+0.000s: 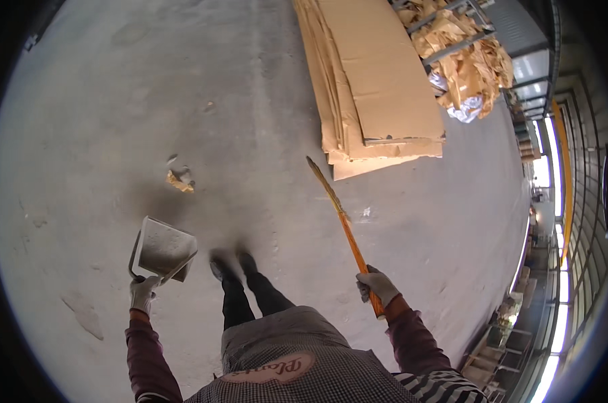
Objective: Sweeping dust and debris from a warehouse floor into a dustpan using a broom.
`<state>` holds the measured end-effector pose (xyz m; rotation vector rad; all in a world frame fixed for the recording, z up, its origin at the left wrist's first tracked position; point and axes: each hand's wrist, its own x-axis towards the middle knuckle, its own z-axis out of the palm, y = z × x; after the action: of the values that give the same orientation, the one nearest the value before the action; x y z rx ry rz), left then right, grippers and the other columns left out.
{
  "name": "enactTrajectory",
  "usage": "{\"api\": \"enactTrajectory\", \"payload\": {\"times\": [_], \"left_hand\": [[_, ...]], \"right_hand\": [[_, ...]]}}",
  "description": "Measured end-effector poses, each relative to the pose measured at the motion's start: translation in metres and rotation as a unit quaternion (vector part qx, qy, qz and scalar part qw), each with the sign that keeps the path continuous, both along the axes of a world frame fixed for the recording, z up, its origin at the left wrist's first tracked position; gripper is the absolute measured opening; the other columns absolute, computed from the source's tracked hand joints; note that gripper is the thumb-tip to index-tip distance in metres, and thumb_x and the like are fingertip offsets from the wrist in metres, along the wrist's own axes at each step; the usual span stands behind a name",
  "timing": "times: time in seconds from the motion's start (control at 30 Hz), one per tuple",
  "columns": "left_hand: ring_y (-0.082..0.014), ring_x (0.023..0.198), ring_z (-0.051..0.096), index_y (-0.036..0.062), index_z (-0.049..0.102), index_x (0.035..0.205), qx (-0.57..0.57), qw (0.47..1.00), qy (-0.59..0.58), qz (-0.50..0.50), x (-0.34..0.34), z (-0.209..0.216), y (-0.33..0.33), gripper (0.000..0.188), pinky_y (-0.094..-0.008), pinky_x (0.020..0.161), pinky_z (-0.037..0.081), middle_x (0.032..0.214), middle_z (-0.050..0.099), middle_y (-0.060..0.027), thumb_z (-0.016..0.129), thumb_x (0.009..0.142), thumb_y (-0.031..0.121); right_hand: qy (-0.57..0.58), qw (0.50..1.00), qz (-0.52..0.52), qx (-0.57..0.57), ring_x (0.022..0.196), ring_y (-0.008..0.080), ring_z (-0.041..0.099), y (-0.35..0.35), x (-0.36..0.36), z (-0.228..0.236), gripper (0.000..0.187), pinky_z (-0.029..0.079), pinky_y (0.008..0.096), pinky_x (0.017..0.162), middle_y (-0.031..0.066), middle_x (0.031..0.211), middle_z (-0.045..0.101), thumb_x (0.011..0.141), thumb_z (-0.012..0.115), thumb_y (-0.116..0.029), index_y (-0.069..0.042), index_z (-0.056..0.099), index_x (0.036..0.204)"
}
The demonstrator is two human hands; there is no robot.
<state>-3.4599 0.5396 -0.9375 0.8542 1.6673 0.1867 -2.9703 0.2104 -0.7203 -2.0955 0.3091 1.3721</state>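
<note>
My left hand (143, 294), in a pale glove, is closed on the handle of a grey metal dustpan (166, 245). The dustpan hangs above the floor at the left. At the right, my gloved right hand (379, 285) grips a long orange wooden stick (353, 245) near its lower end. Its far end is narrow and brownish; whether it carries bristles I cannot tell. The stick points up and to the left, apart from the dustpan. Beyond the dustpan a small heap of litter (181, 180), with a tan scrap and grey bits, lies on the floor.
A stack of brown cardboard sheets (391, 74) lies at the far right. Behind it a metal-framed rack (458, 50) holds crumpled brown paper (475, 70). Grey concrete floor (82, 168) spreads around my feet. Shelving with goods (495, 352) lines the right side.
</note>
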Motion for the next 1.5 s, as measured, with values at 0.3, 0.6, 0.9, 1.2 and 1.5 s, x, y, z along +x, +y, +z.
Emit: {"api": "enactTrajectory", "payload": {"times": [0.3,0.6,0.9,1.2,1.5], "left_hand": [[-0.0081,0.042,0.046,0.0113,0.056,0.068,-0.014,0.995,-0.062,0.081,-0.068,-0.002,0.043,0.019,-0.0255,0.033,0.031,0.062,0.057,-0.0019,0.074,0.071,0.013],[-0.0101,0.054,0.054,-0.0003,0.064,0.088,0.022,1.000,-0.020,0.009,-0.009,-0.001,0.059,0.031,-0.0251,0.045,0.040,0.073,0.063,-0.0044,0.075,0.064,0.015],[-0.0230,0.085,0.064,-0.0079,0.066,0.099,0.017,0.996,-0.039,-0.076,-0.005,-0.010,0.114,0.051,-0.0305,0.075,0.049,0.090,0.069,-0.0132,0.075,0.060,0.025],[-0.0206,0.074,0.064,-0.0018,0.070,0.091,0.011,0.989,0.015,-0.148,-0.043,0.022,0.149,0.046,-0.0308,0.068,0.048,0.080,0.069,-0.0098,0.074,0.061,0.033],[-0.0111,0.067,0.057,0.0027,0.065,0.080,-0.002,0.993,-0.108,0.051,-0.182,0.017,0.157,0.034,-0.0255,0.061,0.044,0.076,0.064,-0.0026,0.081,0.062,0.028]], "right_hand": [[-0.066,0.996,-0.065,0.000,0.047,0.0160,0.051,-0.078,0.030,-0.080,0.017,0.046,0.0340,0.042,0.0026,0.058,0.051,0.082,0.063,-0.020,-0.009,0.051,0.075],[0.065,0.993,0.007,0.097,0.041,0.0141,0.047,0.055,-0.064,-0.102,0.012,0.044,0.0307,0.037,0.0030,0.059,0.048,0.085,0.057,-0.014,-0.007,0.047,0.084],[0.038,0.972,0.230,-0.025,0.042,0.0156,0.049,0.238,-0.207,-0.087,0.067,0.044,0.0335,0.035,0.0050,0.061,0.050,0.082,0.054,-0.009,-0.009,0.019,0.140],[0.222,0.916,0.329,-0.063,0.047,0.0138,0.051,0.266,-0.281,0.035,0.038,0.045,0.0306,0.040,0.0049,0.065,0.052,0.083,0.054,-0.010,-0.003,0.041,0.117],[0.148,0.949,0.263,-0.088,0.052,0.0096,0.048,0.301,-0.307,0.187,0.070,0.040,0.0232,0.044,0.0030,0.069,0.051,0.082,0.053,-0.006,-0.005,0.025,0.145]]}}
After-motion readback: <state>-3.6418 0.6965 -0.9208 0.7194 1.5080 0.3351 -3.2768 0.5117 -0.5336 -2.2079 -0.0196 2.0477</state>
